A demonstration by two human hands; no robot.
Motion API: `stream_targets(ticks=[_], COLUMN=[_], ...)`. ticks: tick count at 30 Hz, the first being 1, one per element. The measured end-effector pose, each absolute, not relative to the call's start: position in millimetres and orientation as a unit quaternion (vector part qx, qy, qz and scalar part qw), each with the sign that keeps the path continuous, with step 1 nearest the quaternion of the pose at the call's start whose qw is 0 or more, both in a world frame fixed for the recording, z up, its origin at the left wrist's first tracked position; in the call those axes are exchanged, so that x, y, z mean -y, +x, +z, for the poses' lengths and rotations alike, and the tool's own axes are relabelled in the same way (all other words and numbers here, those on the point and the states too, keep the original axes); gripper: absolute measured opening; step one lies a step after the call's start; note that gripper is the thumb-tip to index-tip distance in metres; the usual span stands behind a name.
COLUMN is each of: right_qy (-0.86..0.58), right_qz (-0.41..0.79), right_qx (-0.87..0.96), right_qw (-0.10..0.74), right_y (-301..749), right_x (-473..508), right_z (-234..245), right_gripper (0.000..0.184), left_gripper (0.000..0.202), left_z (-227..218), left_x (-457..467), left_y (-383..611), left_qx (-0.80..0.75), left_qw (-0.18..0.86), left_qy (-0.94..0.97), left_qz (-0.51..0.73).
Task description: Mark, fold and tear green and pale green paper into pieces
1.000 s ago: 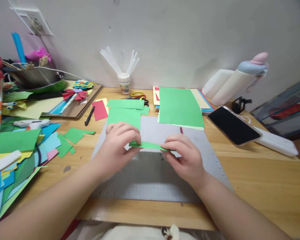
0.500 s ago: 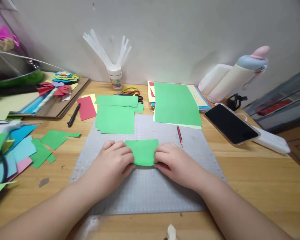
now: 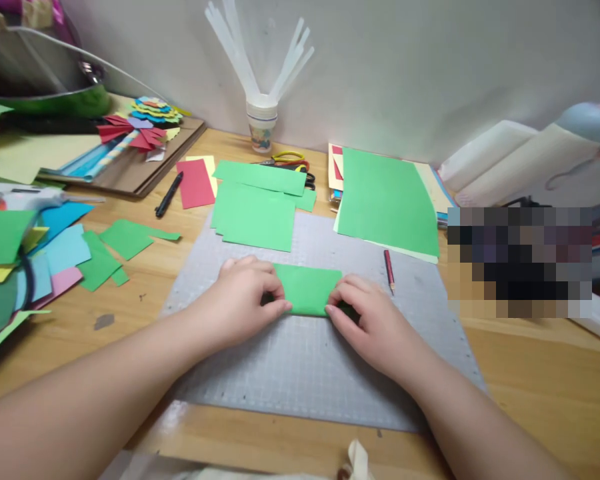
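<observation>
A green piece of paper (image 3: 310,290), seemingly folded over with its near edge straight, lies on the grey cutting mat (image 3: 300,373). My left hand (image 3: 250,293) grips its left end, thumb at the near corner and fingers curled over the top. At the right end, my right hand (image 3: 367,313) pinches the other near corner with thumb and fingers. Beyond my left hand are several cut green paper pieces (image 3: 257,213). A dark red pencil (image 3: 389,272) rests on the mat past my right hand.
Large green sheets (image 3: 387,200) lie on a paper stack at the back right. A paper cup (image 3: 262,127) holds white strips beside scissors (image 3: 293,160). A black pen (image 3: 169,195) and red paper (image 3: 196,183) lie left of the mat, with paper scraps (image 3: 100,260) farther left.
The view has turned slightly left, so things appear farther right. My thumbs have come from beneath the paper's curved near edge onto that edge, which now looks flatter and straighter.
</observation>
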State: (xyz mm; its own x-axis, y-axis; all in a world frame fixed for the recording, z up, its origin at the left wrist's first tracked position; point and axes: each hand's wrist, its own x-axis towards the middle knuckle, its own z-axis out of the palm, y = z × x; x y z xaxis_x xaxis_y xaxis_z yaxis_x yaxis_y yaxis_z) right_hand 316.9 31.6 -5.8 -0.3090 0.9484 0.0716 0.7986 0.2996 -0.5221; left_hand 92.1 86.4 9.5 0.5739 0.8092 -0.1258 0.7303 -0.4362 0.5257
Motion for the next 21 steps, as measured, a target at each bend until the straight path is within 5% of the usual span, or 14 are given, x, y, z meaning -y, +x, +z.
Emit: stream_targets(ticks=[5, 9, 21], right_qy=[-0.432, -0.349, -0.393], right_qz=[0.044, 0.018, 0.032], right_qx=[0.862, 0.916, 0.914], right_qw=[0.261, 0.197, 0.098], right_y=[298.7, 282.7, 277.0], right_x=[-17.0, -4.3, -3.0], right_z=[-4.6, -3.1, -9.3], right_gripper=[0.025, 0.033, 0.040], left_gripper=[0.016, 0.014, 0.009], left_z=[3.8, 1.2, 2.0], left_x=[-91.8, -96.2, -116.5], left_y=[91.6, 90.7, 73.5], left_qx=[-0.437, -0.424, -0.404], left_qw=[0.285, 0.285, 0.293], left_qy=[0.848, 0.854, 0.860], left_qz=[0.091, 0.098, 0.104])
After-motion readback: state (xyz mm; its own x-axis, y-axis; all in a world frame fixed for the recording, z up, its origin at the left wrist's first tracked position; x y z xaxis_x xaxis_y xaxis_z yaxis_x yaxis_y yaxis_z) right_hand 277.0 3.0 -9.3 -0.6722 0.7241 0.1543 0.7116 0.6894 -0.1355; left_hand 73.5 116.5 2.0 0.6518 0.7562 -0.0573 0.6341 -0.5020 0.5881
